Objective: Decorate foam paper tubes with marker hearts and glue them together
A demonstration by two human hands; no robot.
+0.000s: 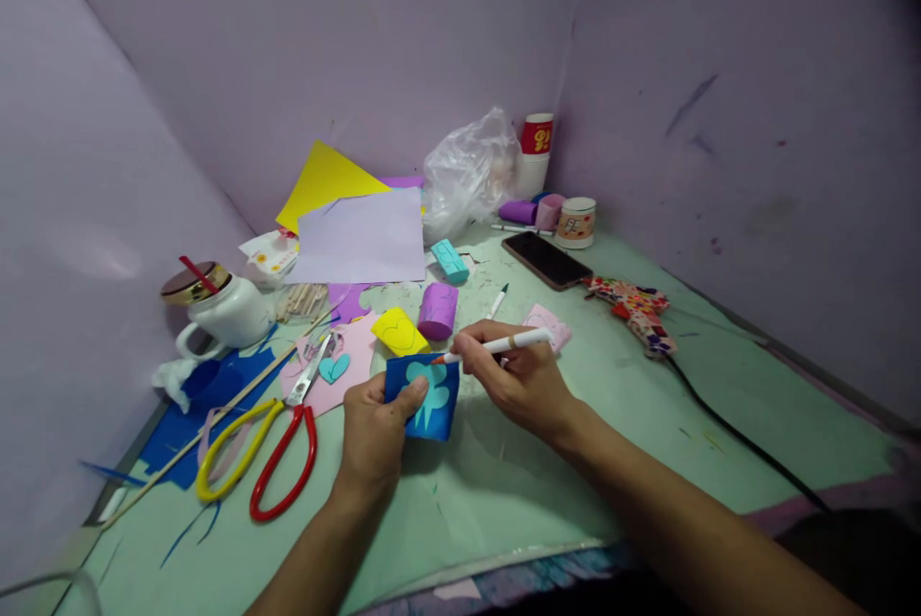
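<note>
- My left hand [374,434] pinches the blue roll [423,397], thumb on its front, low over the table [504,491].
- My right hand [522,384] is closed around the pen [514,341], with the tip at the roll's top edge.
- I think the soft roll could buckle under my thumb, and the line would wander.
- The scissors [280,448] lie near my left wrist, where a nudge could shift them.

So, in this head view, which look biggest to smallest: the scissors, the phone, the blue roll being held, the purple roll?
1. scissors, clearly largest.
2. blue roll and phone look about alike; the phone lies farther from the camera, so I won't rank them.
3. purple roll, smallest.
</note>
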